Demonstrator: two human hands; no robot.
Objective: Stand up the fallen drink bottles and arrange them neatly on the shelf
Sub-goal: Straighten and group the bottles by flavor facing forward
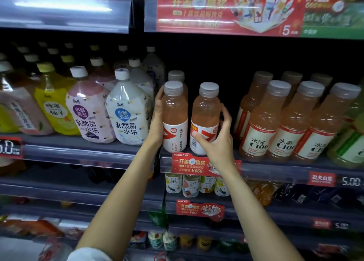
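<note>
Two pink drink bottles stood upright, side by side, at the shelf (275, 167) front. The left bottle (175, 119) was gripped by the left hand (157, 121); the right bottle (204, 119) was gripped by the right hand (218, 136).

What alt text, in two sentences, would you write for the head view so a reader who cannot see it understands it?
A person's left hand and right hand each hold an upright pink plastic drink bottle with a grey cap, the left bottle and the right bottle, side by side on a grey shop shelf. More bottles stand on both sides.
</note>
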